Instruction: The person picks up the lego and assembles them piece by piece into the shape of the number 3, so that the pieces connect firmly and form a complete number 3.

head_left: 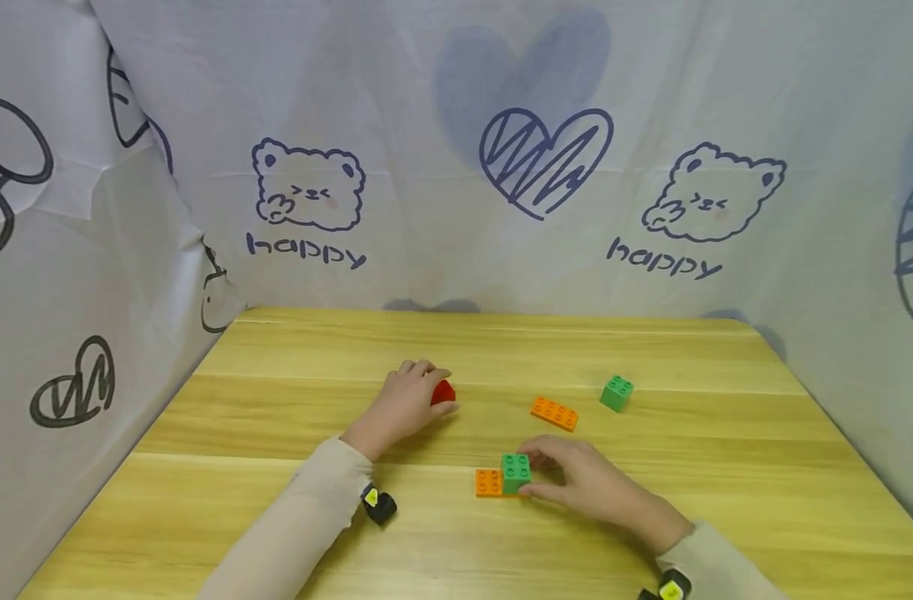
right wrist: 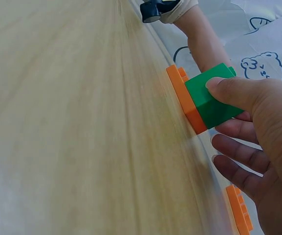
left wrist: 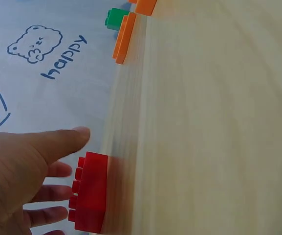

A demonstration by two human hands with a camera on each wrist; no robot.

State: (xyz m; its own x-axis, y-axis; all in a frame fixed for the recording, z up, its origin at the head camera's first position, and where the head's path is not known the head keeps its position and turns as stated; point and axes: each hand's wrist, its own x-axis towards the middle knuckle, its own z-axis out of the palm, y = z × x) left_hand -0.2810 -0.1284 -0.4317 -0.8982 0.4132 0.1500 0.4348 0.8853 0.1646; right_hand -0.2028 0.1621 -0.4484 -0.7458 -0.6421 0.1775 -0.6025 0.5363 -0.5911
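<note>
My right hand (head_left: 587, 483) pinches a green toy building brick (head_left: 516, 475) between thumb and fingers. That brick sits on the right part of a flat orange brick (head_left: 488, 483), whose left studs stay bare. In the right wrist view, the thumb lies against the side of the green brick (right wrist: 204, 100), over the orange brick (right wrist: 184, 100). Farther off, my left hand (head_left: 402, 406) reaches around a red brick (head_left: 443, 392), mostly covered in the head view. The left wrist view shows the long red brick (left wrist: 93, 193) on the table, fingers spread behind its studs and thumb apart from it.
A second flat orange brick (head_left: 554, 413) lies to the right of the red one. Beyond it stands another green brick (head_left: 617, 393). The wooden table (head_left: 313, 350) meets a printed white cloth (head_left: 426, 250) at its back and sides.
</note>
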